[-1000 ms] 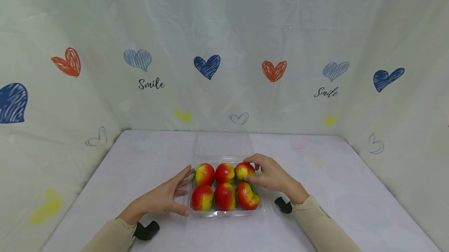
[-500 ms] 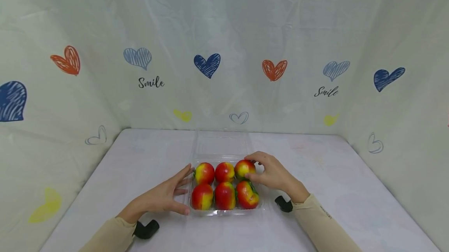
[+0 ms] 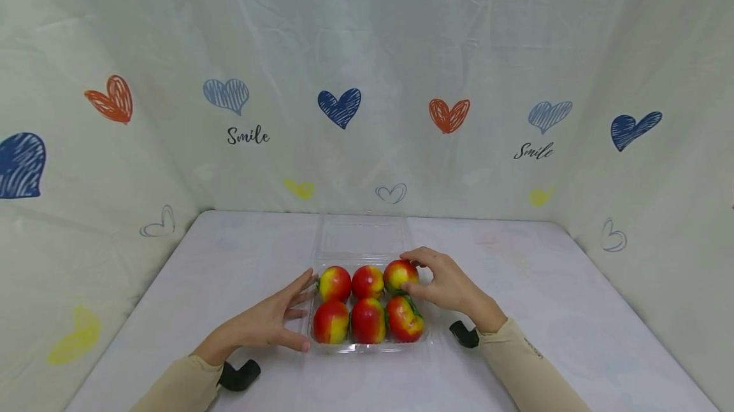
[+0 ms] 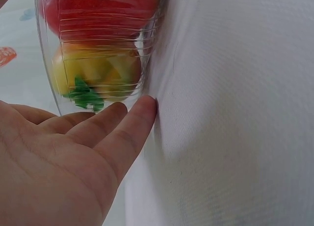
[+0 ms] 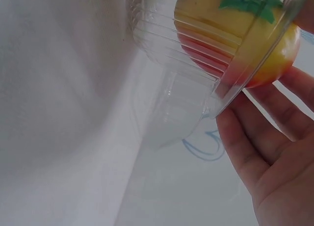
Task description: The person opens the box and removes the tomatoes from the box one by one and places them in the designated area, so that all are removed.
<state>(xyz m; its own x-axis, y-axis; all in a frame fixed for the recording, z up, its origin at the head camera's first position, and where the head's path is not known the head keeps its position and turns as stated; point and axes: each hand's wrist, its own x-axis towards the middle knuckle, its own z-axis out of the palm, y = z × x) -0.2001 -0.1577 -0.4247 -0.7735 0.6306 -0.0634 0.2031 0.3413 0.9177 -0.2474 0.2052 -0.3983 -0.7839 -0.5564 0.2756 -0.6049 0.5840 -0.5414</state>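
A clear plastic clamshell box (image 3: pixel 369 348) holds several red-and-yellow fruits (image 3: pixel 367 321) with green leafy tops, in two rows of three. My right hand (image 3: pixel 447 284) has its thumb and fingertips around the back right fruit (image 3: pixel 401 276). In the right wrist view, this fruit (image 5: pixel 274 54) shows partly through the ribbed wall and partly above the rim, fingers along its side. My left hand (image 3: pixel 266 319) lies at the box's left side, fingers straight and spread. The left wrist view has its fingertips (image 4: pixel 144 106) right by the wall, near a fruit with a green top (image 4: pixel 98 71).
Behind the fruits, the box's clear lid (image 3: pixel 364 237) lies folded back. The white-covered table (image 3: pixel 516 284) extends on both sides, up to a curtain (image 3: pixel 367 49) printed with hearts. A black wrist mount (image 3: pixel 239 376) hangs below each sleeve.
My right hand and the back right fruit have shifted slightly up and to the right, and green now shows under that fruit. The left hand stays in place.
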